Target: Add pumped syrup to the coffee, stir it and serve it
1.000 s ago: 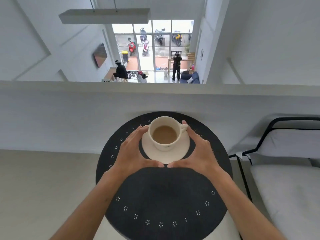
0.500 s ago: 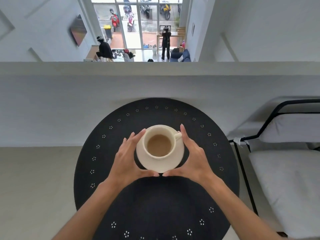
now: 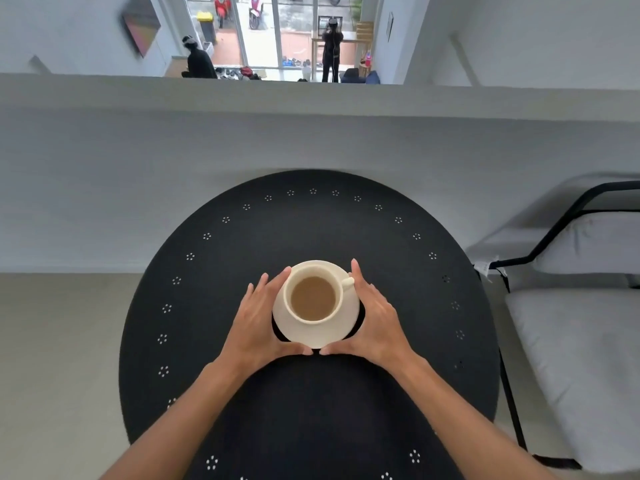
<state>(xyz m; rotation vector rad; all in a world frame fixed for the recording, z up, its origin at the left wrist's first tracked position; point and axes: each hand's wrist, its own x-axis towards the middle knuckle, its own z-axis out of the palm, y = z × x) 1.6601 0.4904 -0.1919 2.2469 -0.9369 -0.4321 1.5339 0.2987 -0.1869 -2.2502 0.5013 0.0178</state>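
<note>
Head view: left hand (image 3: 258, 322) and right hand (image 3: 375, 320) are cupping the saucer (image 3: 317, 336) rim, carrying the coffee cup (image 3: 313, 294) above the round black table (image 3: 311, 410) centre, edges well apart all round

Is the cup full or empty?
Nearly full: light brown coffee fills the upright cup close to its rim.

White half-wall (image 3: 311, 140), beige floor (image 3: 59, 358), grey-cushioned black-framed seat (image 3: 581, 358) at right.
</note>
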